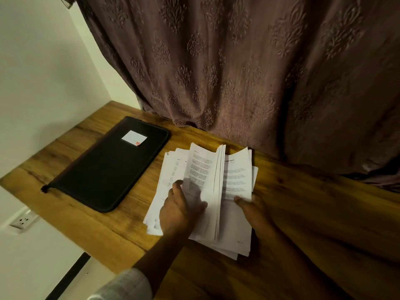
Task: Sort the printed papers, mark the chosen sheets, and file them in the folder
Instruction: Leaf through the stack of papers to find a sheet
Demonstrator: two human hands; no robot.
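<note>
Fingers (201, 205) of the left hand (179, 210) are curled round a raised sheaf lifted from the loose stack of white printed paper sheets (236, 176). The stack is fanned open like a book near the middle of the brown wooden surface (303, 202). The thumb of the right hand (252, 212) is laid on the flat right-hand part of the stack; whether its other fingers are curled under the edge cannot be told. The black zipped fabric folder (108, 167) lies closed just beside the stack, to its left, with a white label (133, 137) on its cover.

The sheets are judged light, limp and slippery against one another; their edges are uneven. A hold at the near edge is advised, thumb above and fingers below. Support along the long side is needed to prevent sagging and sliding.
</note>
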